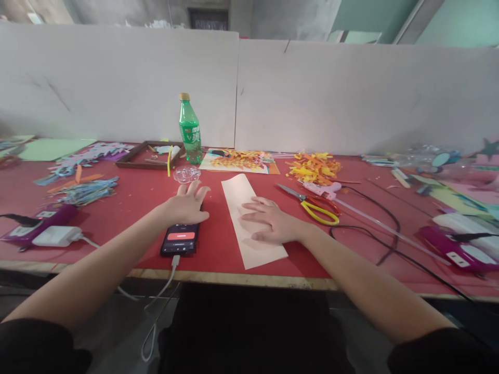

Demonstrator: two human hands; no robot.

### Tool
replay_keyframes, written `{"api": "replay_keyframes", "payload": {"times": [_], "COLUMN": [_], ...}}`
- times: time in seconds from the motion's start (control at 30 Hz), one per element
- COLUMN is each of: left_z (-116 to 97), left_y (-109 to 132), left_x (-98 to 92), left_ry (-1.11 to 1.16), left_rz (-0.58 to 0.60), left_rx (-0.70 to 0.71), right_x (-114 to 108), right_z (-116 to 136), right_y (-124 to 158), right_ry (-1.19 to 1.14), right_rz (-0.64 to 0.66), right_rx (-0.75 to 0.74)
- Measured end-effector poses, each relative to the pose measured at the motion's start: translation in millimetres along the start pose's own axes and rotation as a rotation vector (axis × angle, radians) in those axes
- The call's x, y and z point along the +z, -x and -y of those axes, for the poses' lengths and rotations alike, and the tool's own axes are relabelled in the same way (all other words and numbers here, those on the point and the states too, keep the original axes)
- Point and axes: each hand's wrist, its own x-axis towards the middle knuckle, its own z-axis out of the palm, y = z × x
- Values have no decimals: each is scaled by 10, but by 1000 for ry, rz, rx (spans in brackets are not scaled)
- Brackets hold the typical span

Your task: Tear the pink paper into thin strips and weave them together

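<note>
Pale cream paper (238,200), a long strip, lies lengthwise on the red tabletop (218,244). My right hand (273,221) rests over its middle, fingers spread and pointing left. Over the upper end of a dark smartphone (181,240) is my left hand (186,208), its fingers apart and holding nothing; whether it touches the phone I cannot tell. The phone's lit screen shows a red button, and a white cable runs from its lower edge. Just beyond the left fingertips sits a small clear plastic piece (187,174).
Yellow-handled scissors (319,212) and a pink glue gun (322,189) lie on the right, with a black cord (393,228). Orange paper scraps (315,167), a green bottle (190,132) and a brown tray (134,155) stand farther back. Purple power strips (460,249) flank the workspace.
</note>
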Motion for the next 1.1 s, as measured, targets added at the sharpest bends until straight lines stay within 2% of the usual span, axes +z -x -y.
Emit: {"api": "replay_keyframes", "payload": {"times": [0.3,0.43,0.63,0.87,1.1], "left_z": [-287,-349,-362,-376,-348], "left_y": [-106,-170,-264,-227,-205], "left_x": [-28,-43,35,121,145], "left_ry": [11,10,76,195,220], "left_rz": [-10,-75,-189,-214,-189], "left_rx": [6,-3,213,436,445], "right_x": [3,0,5,27,10], "right_z": [-3,18,6,-46,-36], "right_y": [-2,-12,-10,-4,-13], "right_ry": [21,22,4,-14,-61], "right_rz": [7,11,4,-29,-50], "right_rx": [-2,12,2,-38,-24]}}
